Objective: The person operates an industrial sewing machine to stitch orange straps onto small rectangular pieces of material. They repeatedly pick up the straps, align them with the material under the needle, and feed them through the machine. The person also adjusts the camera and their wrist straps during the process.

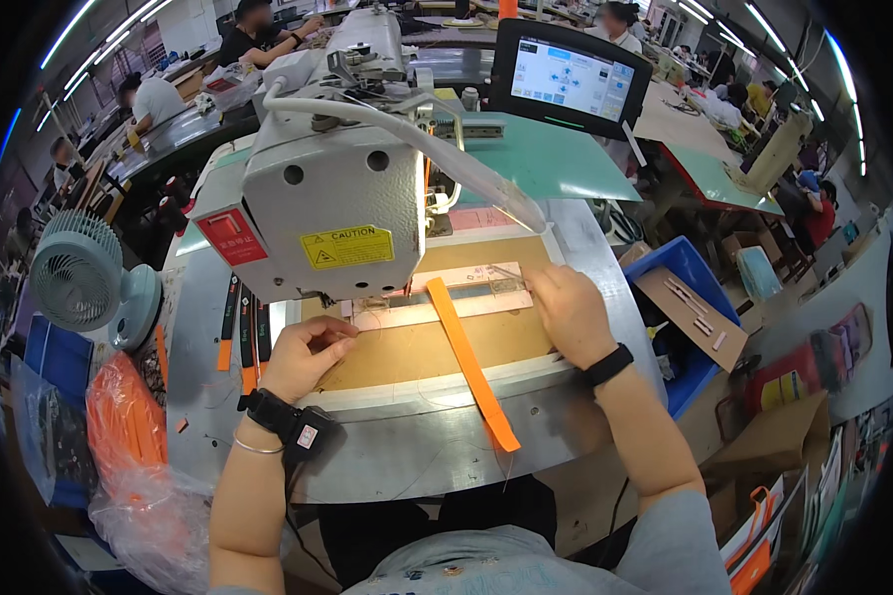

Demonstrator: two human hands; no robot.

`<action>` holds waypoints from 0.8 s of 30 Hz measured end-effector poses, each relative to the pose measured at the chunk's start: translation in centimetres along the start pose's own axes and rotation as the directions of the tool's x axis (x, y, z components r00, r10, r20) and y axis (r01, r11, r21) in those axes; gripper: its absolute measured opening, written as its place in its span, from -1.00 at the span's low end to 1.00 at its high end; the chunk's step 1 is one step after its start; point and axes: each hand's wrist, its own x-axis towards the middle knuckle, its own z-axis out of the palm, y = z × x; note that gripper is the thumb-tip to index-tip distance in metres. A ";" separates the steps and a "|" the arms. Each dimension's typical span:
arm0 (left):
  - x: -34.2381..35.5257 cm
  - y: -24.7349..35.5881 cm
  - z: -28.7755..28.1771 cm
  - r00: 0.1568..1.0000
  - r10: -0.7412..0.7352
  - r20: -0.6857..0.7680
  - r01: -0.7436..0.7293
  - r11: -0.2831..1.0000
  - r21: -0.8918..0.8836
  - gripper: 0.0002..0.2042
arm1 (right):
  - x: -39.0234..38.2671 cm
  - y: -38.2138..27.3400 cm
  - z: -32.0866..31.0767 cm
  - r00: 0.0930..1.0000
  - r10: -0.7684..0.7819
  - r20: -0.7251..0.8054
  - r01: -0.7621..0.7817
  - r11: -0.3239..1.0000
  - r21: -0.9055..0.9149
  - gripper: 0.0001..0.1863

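Observation:
A long orange strap (471,367) lies slantwise across a pale pink slotted template (407,316) on a tan board (387,367). At the template's left end, the thumb and forefinger of my left hand (313,354) are pinched together. What they hold is too small to tell; loose thread lies close by. My right hand (572,315) is closed at the right end of the template. From its fingers a slim metal tool (507,271) points left, its kind unclear. The grey sewing machine head (327,213) overhangs the template and hides part of its far left side.
Dark and orange straps (246,327) lie left on the metal table (407,466). A fan (79,273) and bagged orange straps (127,421) stand beyond. On the right is a blue bin (700,362) with a cardboard piece. A screen (569,77) stands behind; people work farther off.

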 end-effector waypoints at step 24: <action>-0.3 2.4 2.4 0.988 0.086 0.131 -0.085 0.996 -0.020 -0.84 | 2.2 -1.1 1.7 0.799 0.440 0.410 -0.539 0.222 0.812 -0.83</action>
